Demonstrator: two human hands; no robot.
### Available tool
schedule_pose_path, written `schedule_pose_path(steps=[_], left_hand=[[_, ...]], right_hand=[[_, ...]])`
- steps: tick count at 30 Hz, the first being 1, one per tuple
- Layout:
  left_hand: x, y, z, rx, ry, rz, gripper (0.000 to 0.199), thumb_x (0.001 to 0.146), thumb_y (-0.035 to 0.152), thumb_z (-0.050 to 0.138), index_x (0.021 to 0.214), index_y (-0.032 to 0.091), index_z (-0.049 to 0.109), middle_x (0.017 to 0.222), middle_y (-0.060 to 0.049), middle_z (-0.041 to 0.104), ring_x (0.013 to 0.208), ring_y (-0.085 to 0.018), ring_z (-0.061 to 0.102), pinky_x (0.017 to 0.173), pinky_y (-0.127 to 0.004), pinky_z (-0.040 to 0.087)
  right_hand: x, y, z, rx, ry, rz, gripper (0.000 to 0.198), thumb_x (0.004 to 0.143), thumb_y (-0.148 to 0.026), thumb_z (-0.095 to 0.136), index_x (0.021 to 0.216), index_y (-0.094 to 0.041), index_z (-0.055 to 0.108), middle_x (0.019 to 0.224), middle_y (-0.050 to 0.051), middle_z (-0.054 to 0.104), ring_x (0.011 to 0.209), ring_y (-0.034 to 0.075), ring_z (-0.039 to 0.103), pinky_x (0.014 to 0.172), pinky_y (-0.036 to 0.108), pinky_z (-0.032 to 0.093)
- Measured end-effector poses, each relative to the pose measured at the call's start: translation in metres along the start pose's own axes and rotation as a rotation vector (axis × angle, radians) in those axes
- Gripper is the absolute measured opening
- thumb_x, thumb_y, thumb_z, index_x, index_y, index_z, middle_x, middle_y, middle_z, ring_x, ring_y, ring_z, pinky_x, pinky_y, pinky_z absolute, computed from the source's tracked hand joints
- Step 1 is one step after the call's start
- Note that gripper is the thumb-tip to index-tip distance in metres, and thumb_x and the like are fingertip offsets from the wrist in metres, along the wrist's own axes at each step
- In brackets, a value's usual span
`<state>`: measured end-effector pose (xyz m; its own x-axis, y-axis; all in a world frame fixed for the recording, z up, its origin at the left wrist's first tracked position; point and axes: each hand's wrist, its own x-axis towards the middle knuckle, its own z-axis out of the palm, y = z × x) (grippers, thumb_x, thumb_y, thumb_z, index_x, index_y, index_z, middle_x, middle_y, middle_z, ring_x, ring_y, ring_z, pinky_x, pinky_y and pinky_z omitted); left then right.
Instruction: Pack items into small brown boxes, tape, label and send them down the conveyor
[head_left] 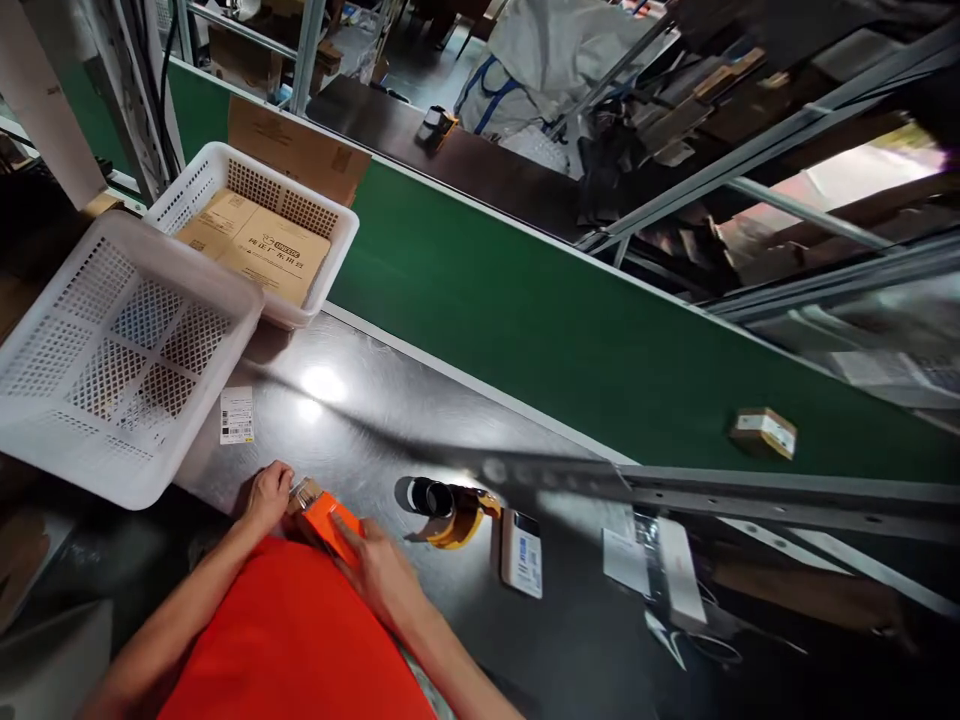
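Note:
In front of my body, over the front edge of the metal table (349, 390), I hold a long orange box (330, 522). My right hand (379, 570) grips its side, fingers laid along it. My left hand (268, 497) is closed at the box's far left end, where brownish flaps and something shiny show; its fingertips are partly hidden. A white printed label (237, 415) lies beyond my left hand. To the right of my right hand sits a yellow and black object like a tape dispenser (457, 520), beside a phone-like device (521, 553) with a lit or printed face.
A white plastic basket (244, 300) stands at the left, overlapping another basket (345, 225) that holds flat brown cartons (259, 245). A green conveyor belt (510, 310) runs behind the table, carrying a small package (763, 433) at right. Papers and cables lie at the right, near a metal rail (750, 500).

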<state>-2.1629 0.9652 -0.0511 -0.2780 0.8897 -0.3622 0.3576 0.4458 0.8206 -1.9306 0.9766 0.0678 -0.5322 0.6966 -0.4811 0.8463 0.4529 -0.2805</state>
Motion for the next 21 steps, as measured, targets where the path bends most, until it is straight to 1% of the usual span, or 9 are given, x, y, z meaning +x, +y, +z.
schedule_pose_path(steps=[2,4,7,9,13,15,17,19,21], left_hand=[[0.003,-0.010,-0.002,0.004,-0.053,0.017,0.020,0.100,0.029,0.050,0.092,0.022,0.068,0.085,-0.004,0.076,0.083,-0.020,0.072,0.079,-0.031,0.053],[0.003,-0.018,-0.002,0.015,-0.086,0.032,0.020,0.100,0.030,0.050,0.093,0.022,0.068,0.083,-0.003,0.077,0.081,-0.019,0.073,0.077,-0.030,0.053],[0.002,-0.024,-0.001,0.053,-0.098,0.053,0.023,0.101,0.032,0.049,0.096,0.022,0.069,0.082,-0.003,0.078,0.081,-0.020,0.073,0.078,-0.031,0.055],[0.003,-0.025,0.000,0.093,-0.091,0.072,0.025,0.101,0.032,0.050,0.098,0.021,0.071,0.087,-0.006,0.079,0.084,-0.021,0.073,0.082,-0.033,0.055],[0.001,-0.021,0.002,0.170,-0.080,0.120,0.027,0.103,0.028,0.050,0.101,0.020,0.076,0.104,-0.009,0.080,0.098,-0.022,0.073,0.092,-0.033,0.053],[-0.002,-0.018,0.002,0.209,-0.089,0.139,0.028,0.104,0.028,0.050,0.103,0.021,0.078,0.106,-0.008,0.080,0.100,-0.022,0.073,0.092,-0.032,0.052],[-0.005,-0.013,0.001,0.248,-0.104,0.150,0.029,0.105,0.029,0.051,0.103,0.022,0.079,0.105,-0.008,0.079,0.099,-0.022,0.073,0.088,-0.030,0.052],[-0.006,-0.006,-0.001,0.321,-0.099,0.131,0.029,0.105,0.032,0.052,0.112,0.022,0.078,0.113,-0.010,0.077,0.098,-0.024,0.073,0.082,-0.031,0.053],[-0.005,0.003,-0.003,0.458,-0.090,0.052,0.035,0.103,0.036,0.056,0.130,0.019,0.071,0.130,-0.015,0.070,0.097,-0.027,0.073,0.079,-0.034,0.053]], right_hand=[[0.003,-0.003,-0.003,-0.026,-0.030,0.000,0.062,0.092,-0.029,0.070,0.153,-0.030,0.060,0.116,0.014,0.070,0.099,0.030,0.072,0.086,0.037,0.060],[0.005,-0.006,-0.004,-0.047,-0.044,-0.017,0.059,0.093,-0.029,0.069,0.151,-0.030,0.062,0.116,0.015,0.070,0.099,0.029,0.071,0.086,0.037,0.058],[0.009,-0.010,-0.006,-0.063,-0.062,-0.037,0.059,0.094,-0.029,0.068,0.152,-0.029,0.060,0.116,0.015,0.069,0.098,0.029,0.071,0.086,0.037,0.057],[0.012,-0.015,-0.010,-0.081,-0.093,-0.031,0.061,0.094,-0.029,0.067,0.155,-0.029,0.057,0.118,0.015,0.069,0.100,0.029,0.070,0.086,0.037,0.056],[0.019,-0.030,-0.022,-0.113,-0.156,0.019,0.060,0.095,-0.032,0.066,0.154,-0.029,0.057,0.123,0.015,0.068,0.106,0.029,0.069,0.090,0.036,0.054],[0.021,-0.037,-0.027,-0.129,-0.175,0.052,0.057,0.095,-0.032,0.065,0.151,-0.029,0.060,0.124,0.015,0.068,0.108,0.030,0.068,0.091,0.037,0.054],[0.022,-0.042,-0.029,-0.139,-0.176,0.073,0.054,0.095,-0.032,0.063,0.150,-0.029,0.061,0.125,0.015,0.068,0.108,0.030,0.068,0.091,0.037,0.054],[0.021,-0.043,-0.028,-0.139,-0.166,0.079,0.054,0.096,-0.031,0.062,0.150,-0.029,0.061,0.126,0.016,0.068,0.108,0.031,0.068,0.090,0.038,0.054],[0.020,-0.042,-0.025,-0.133,-0.150,0.076,0.055,0.095,-0.032,0.061,0.150,-0.028,0.061,0.125,0.016,0.068,0.108,0.032,0.068,0.090,0.039,0.053]])
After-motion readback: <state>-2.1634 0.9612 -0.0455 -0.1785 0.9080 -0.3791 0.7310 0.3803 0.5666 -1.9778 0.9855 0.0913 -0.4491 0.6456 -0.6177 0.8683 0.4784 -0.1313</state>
